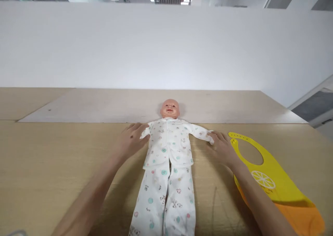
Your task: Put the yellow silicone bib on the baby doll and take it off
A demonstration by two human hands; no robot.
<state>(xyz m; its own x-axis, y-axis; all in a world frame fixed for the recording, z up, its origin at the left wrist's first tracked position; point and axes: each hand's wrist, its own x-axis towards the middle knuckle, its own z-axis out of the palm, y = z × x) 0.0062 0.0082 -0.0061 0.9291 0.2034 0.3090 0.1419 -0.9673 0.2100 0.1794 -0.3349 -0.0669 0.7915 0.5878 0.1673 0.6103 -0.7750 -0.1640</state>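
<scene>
A baby doll lies on its back in the middle of the table, head away from me and arms spread. It wears a white pyjama top and matching trousers, printed with small coloured figures. My left hand is closed around the end of the sleeve on the left, thumb below and fingers above. On the other side, my right hand pinches the cuff of the right sleeve; its fingertips are partly hidden. To the right of that hand lies a yellow bib with an orange pocket, partly behind my forearm.
The wooden table has a paler panel along its back. Behind it stands a white partition. A small clear object shows at the bottom left edge.
</scene>
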